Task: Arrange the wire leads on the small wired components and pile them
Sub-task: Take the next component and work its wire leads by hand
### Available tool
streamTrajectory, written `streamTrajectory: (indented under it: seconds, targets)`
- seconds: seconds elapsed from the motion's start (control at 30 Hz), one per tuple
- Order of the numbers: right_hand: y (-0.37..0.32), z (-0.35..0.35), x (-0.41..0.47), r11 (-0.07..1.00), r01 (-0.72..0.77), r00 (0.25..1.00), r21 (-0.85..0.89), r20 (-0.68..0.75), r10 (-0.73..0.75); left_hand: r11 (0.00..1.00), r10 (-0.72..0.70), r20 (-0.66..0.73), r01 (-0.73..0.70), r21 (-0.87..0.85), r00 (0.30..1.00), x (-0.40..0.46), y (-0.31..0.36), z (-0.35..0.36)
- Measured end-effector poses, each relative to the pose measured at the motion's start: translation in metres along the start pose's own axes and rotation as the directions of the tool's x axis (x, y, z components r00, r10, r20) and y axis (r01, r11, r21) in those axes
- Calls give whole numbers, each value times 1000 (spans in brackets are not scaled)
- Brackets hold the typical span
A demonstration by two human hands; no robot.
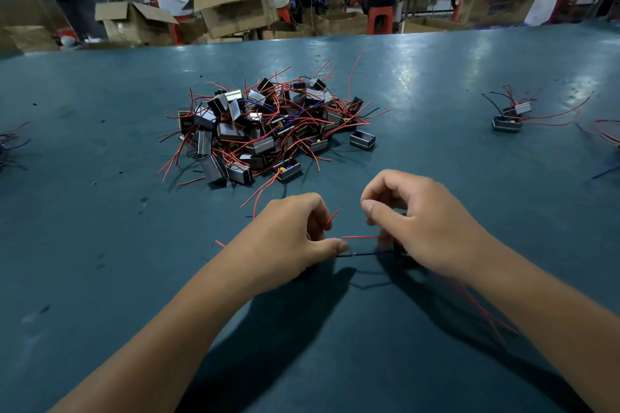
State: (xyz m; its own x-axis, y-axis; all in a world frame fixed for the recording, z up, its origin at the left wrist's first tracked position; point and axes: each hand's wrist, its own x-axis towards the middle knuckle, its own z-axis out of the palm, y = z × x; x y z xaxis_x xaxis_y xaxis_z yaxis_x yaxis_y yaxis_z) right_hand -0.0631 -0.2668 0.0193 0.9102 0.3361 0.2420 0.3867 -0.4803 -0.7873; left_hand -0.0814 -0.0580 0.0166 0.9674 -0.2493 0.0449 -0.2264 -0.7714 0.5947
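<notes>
Head view. The person's left hand (295,231) pinches a black lead (364,254) between thumb and curled fingers, low over the green table (100,245). The right hand (419,221) is curled over a small dark component (402,250), which is mostly hidden under the fingers; what grip it has there cannot be judged with certainty, though the thumb and forefinger close toward a red lead (360,237) running between the two hands.

Judgement: the step in hand is straightening the leads. It is best done by keeping the component still under the right fingers and drawing each wire outward evenly, without kinking it at the root.

Both forearms reach forward, wrists low, knuckles up, hands near one another.

Beyond the fingertips lies the large tangled pile of components (268,124). Well to the right of the right hand sits a small group (510,116) with leads trailing.
</notes>
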Motion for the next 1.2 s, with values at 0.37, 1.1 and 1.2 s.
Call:
streamTrajectory:
  seconds: [0.37, 1.1, 1.2]
  targets:
    - [-5, 8, -4, 998, -15, 993, -55, 115, 21, 994, -47, -33, 44, -99, 998, -1, 0, 4]
    - [-10, 24, -7, 833, -286, 943, 473, -16, 333, 971, -72, -50, 58, -232, 996, -3, 7, 6]
    - [-11, 23, -7, 833, -280, 946, 478, -10, 324, 970, -60, -42, 49, -237, 997, -2, 7, 7]
